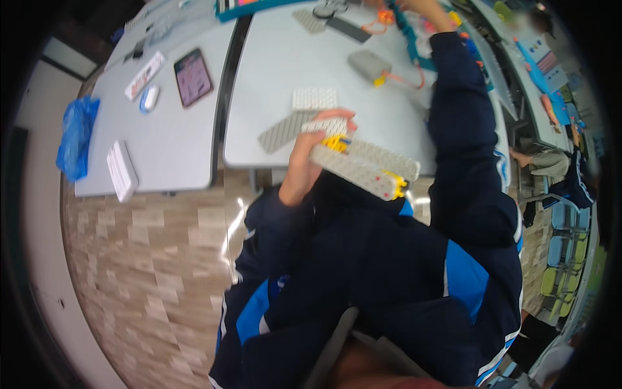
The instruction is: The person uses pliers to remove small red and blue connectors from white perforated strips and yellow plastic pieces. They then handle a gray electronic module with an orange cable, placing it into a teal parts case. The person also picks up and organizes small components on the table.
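Observation:
My left hand [302, 165] is closed around an assembly of perforated building plates [363, 172], holding it over the table's near edge. Light grey and white plates make it up, with yellow connectors between them and at the right end. Stretched to the far right, my right hand [424, 10] is at a teal tray [407, 35] of colourful small parts; its fingers are cut off by the top of the picture. Just beyond the left hand lie a white perforated plate [315, 98] and a darker grey one [277, 136].
A grey block [370, 66] with an orange cable lies farther back, near a dark bar [348, 30] and another perforated plate [308, 21]. The left table holds a phone [193, 78], a white box [122, 171] and a blue plastic bag [78, 139]. A gap separates the tables.

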A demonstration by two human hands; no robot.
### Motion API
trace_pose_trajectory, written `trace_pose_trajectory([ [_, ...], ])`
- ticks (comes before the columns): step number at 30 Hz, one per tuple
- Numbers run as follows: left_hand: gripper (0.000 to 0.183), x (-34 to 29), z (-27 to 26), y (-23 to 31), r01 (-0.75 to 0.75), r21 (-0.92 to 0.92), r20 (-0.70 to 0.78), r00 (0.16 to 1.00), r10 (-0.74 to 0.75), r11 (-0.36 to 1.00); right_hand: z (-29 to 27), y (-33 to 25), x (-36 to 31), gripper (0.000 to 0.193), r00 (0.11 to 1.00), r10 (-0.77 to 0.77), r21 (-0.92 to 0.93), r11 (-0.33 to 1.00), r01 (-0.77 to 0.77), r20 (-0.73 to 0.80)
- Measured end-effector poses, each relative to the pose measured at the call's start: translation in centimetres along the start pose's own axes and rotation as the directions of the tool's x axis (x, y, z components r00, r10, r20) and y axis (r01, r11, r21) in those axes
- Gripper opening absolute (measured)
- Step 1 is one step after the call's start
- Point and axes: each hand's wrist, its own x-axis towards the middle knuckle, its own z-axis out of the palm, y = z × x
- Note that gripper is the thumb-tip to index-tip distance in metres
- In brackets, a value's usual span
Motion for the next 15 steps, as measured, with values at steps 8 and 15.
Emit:
trace_pose_trajectory([
  [8,0.080,-1.7,2.3,1.1,-0.044,0.023,0.067,0.997,0.043,0.999,-15.9,-14.6,-20.1,0.018,0.731,-0.507,0.763,0.646,-0.029,0.457],
  [15,0.090,-2.1,2.9,2.0,-0.226,0.471,0.039,0.971,0.236,0.853,-12.8,-16.0,-27.2,0.023,0.775,-0.134,0.593,0.726,-0.347,0.617],
])
